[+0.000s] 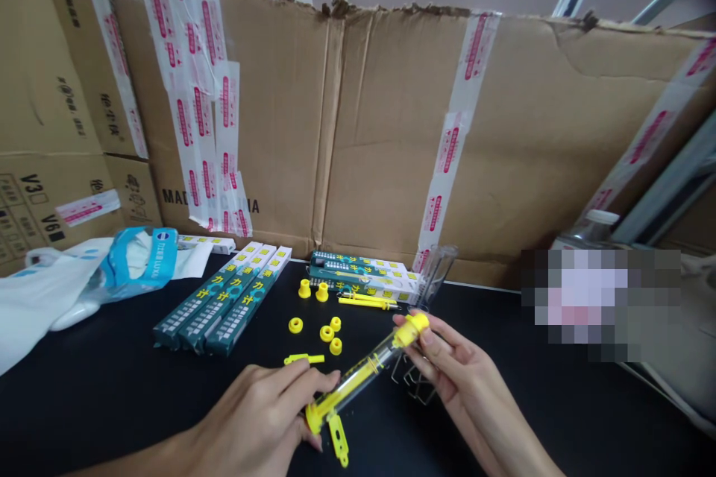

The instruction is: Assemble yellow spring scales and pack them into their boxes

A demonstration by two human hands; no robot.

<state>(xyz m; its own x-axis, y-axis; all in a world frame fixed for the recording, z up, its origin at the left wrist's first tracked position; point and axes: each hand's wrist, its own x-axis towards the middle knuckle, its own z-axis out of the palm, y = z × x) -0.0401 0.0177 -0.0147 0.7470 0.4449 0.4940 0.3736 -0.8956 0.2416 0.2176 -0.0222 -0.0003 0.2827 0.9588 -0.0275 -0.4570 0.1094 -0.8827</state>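
A spring scale (361, 378) with a clear tube, a yellow inner rod and yellow end caps slants up to the right between my hands. My left hand (262, 410) is closed round its lower end, by the flanged cap. At the upper end, my right hand (456, 361) pinches the yellow cap (412, 329) between thumb and fingers. Below the tube lies a flat yellow piece with slots (338, 441). Another flat yellow piece (305, 359) is just beyond my left hand. Bent metal wire hooks (417, 380) lie under my right hand, partly hidden.
Several yellow caps and rings (327, 333) lie on the black table (112, 402). Beyond them are yellow rods (369, 302), clear tubes (439, 276) and printed boxes (224, 305). A plastic packet (139, 261) is at left; a cardboard wall (391, 127) stands behind.
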